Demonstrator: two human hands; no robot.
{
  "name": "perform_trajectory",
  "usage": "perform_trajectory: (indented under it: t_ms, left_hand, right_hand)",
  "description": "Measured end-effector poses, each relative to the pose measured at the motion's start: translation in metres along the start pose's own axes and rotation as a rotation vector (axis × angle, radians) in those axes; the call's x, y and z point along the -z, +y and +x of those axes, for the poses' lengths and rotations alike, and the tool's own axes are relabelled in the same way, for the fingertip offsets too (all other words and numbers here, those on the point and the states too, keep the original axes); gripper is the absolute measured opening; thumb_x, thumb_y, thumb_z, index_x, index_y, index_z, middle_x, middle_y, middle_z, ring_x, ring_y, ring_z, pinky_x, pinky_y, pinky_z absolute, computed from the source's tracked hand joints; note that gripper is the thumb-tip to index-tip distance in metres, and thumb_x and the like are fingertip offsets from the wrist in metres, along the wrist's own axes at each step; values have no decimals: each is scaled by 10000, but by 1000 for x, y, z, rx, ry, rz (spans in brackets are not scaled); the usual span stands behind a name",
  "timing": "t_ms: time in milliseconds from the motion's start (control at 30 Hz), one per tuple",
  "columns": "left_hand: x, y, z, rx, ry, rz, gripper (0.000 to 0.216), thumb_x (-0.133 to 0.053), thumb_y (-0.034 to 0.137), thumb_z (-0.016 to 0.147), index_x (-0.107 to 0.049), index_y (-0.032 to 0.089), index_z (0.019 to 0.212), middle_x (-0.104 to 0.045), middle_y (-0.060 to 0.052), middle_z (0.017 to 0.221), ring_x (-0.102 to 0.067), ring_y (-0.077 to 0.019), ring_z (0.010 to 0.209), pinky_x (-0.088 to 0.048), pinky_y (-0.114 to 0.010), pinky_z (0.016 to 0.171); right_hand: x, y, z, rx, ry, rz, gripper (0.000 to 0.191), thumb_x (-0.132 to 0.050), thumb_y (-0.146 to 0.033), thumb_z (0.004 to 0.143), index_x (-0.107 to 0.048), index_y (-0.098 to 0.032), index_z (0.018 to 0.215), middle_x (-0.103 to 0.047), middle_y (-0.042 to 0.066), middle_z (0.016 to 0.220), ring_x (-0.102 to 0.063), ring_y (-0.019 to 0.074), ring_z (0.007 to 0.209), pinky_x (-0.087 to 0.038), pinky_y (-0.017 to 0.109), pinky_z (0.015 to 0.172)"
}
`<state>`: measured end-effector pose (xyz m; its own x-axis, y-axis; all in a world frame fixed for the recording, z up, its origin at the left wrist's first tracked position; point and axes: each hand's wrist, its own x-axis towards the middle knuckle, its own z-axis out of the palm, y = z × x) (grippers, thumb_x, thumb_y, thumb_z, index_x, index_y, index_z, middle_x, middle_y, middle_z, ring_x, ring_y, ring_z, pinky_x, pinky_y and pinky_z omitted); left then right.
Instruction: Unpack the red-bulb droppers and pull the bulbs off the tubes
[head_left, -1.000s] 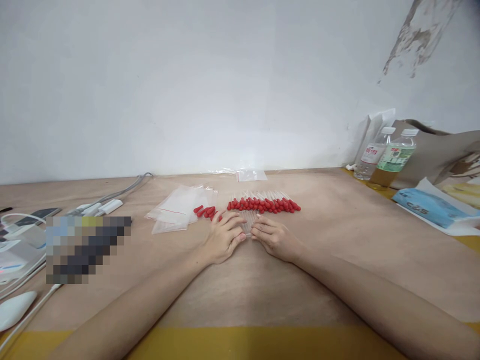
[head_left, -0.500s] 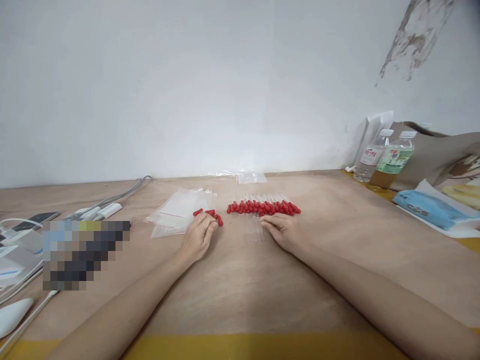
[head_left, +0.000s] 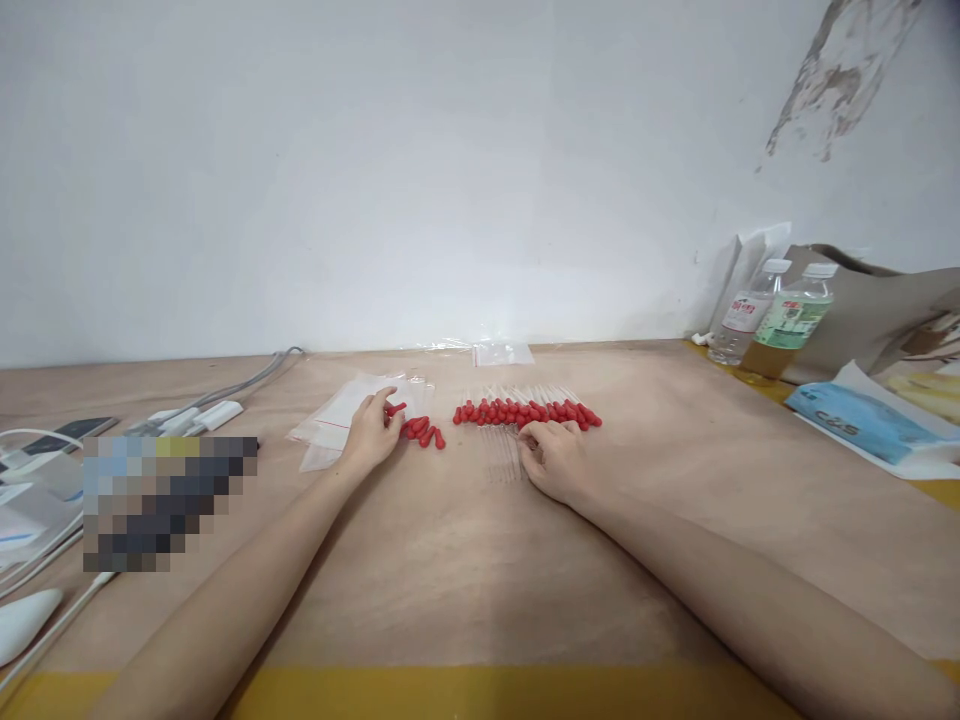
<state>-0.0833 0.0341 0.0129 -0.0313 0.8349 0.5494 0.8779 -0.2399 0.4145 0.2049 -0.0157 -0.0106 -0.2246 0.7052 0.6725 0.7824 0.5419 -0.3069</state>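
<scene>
My left hand [head_left: 372, 430] is at the right edge of the clear bags, its thumb and forefinger closed round a red rubber dropper bulb [head_left: 395, 409]. Several loose red bulbs [head_left: 425, 432] lie just right of its fingertips. My right hand [head_left: 556, 458] rests on the table with its fingers pinched at the upper end of the thin glass tubes [head_left: 502, 455]. The thin tube in its pinch is mostly hidden by the fingers. Directly beyond it runs a row of glass droppers with red bulbs [head_left: 517, 411], tubes pointing to the wall.
Flat clear zip bags [head_left: 330, 430] lie left of the loose bulbs; another small bag [head_left: 504, 354] is by the wall. Cables and chargers [head_left: 180, 420] crowd the left. Two bottles [head_left: 784, 325], a blue tissue pack [head_left: 862, 410] and a bag [head_left: 870, 310] stand or lie at right.
My left hand has moved left and away from me, and its fingers now surround a red bulb. The right hand has shifted slightly, its fingers curled more over the tubes.
</scene>
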Motion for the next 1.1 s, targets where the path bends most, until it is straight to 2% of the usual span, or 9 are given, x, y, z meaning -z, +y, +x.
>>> perform_trajectory:
  t_ms: [133, 233, 333, 433, 533, 667, 767, 867, 1100]
  left_hand:
    - [-2, -1, -1, -38, -46, 13, 388, -454, 342, 782, -510, 150, 1114, -570, -61, 869, -548, -164, 708, -454, -319, 732]
    - [2, 7, -4, -93, 26, 32, 329, -416, 334, 804, -551, 150, 1041, -583, -79, 901, -536, -208, 849, -438, -338, 760]
    - [5, 23, -8, -174, 78, 57, 247, -429, 274, 788, -581, 168, 952, -586, -74, 913, -507, -225, 888, -424, -352, 779]
    - [2, 46, -11, -322, 16, 109, 205, -462, 234, 759, -596, 189, 906, -589, -60, 884, -497, -225, 867, -407, -360, 796]
    - [-9, 68, -6, -407, -87, 167, 201, -495, 261, 747, -603, 197, 903, -593, -62, 890, -498, -240, 885, -391, -383, 803]
    - [-28, 86, 11, -275, -207, 88, 218, -484, 301, 769, -595, 208, 932, -619, -53, 892, -526, -236, 905, -389, -385, 807]
    - [-41, 88, 21, -167, -255, 6, 218, -482, 322, 772, -594, 189, 903, -641, -40, 802, -572, -199, 771, -428, -334, 722]
    - [-51, 88, 26, -116, -240, -9, 201, -513, 305, 746, -592, 174, 876, -641, -37, 739, -579, -185, 689, -441, -308, 648]
    - [-54, 92, 27, -31, -144, -36, 189, -502, 148, 696, -574, 163, 870, -610, -29, 720, -576, -161, 644, -455, -300, 649]
  right_hand:
    - [0, -1, -1, 56, -13, -26, 138, -461, -230, 801, -589, -192, 769, -621, 0, 677, -528, 131, 669, -272, 302, 719]
    - [3, -2, -1, 114, -68, -31, 201, -493, -359, 805, -613, -201, 839, -636, 24, 744, -534, 156, 728, -279, 325, 742]
    - [7, -4, -1, 146, -109, -27, 331, -526, -477, 763, -616, -200, 919, -634, 54, 833, -539, 183, 790, -298, 342, 754]
    - [10, -5, 0, 102, -94, 12, 407, -523, -519, 748, -598, -189, 973, -626, 69, 891, -548, 195, 827, -319, 353, 768]
    - [10, -3, 1, 12, -53, 100, 335, -494, -463, 789, -596, -186, 945, -629, 59, 857, -559, 186, 805, -346, 347, 754]
    - [6, 4, 3, -123, -27, 255, 221, -452, -336, 830, -600, -179, 877, -633, 43, 800, -569, 166, 755, -401, 302, 668]
    - [4, 8, 6, -164, -4, 321, 204, -447, -293, 827, -602, -166, 864, -633, 44, 795, -571, 156, 727, -430, 285, 640]
    - [3, 9, 7, -137, 10, 328, 191, -453, -279, 821, -604, -165, 849, -634, 44, 776, -570, 157, 715, -445, 293, 654]
    - [1, 9, 6, -107, 32, 315, 171, -466, -277, 809, -597, -170, 833, -628, 45, 762, -571, 163, 717, -459, 306, 670]
